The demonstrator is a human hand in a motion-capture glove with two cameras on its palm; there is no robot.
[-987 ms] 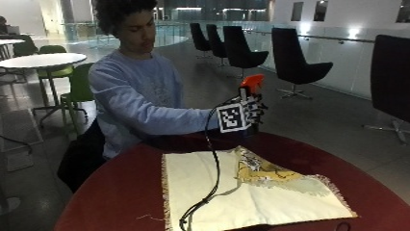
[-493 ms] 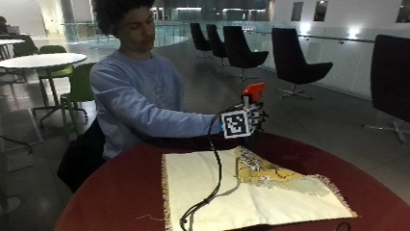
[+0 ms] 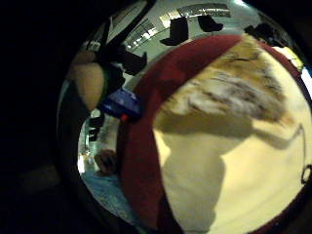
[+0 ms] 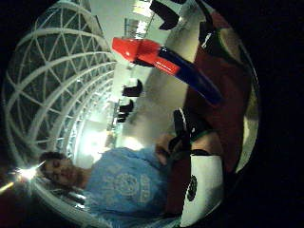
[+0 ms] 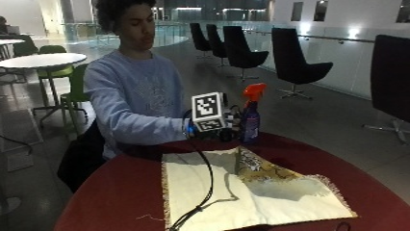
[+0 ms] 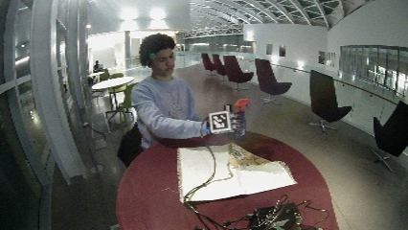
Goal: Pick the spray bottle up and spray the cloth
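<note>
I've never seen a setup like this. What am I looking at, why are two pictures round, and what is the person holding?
There is no machine: a person sits at a round red table. Their gloved right hand holds a blue spray bottle with a red top, upright, near the far edge of the table. A cream cloth lies flat before them, one corner folded over. Two pictures come from cameras beside the table. The round ones come from tiny cameras on the palm, showing the bottle and cloth up close.
</note>
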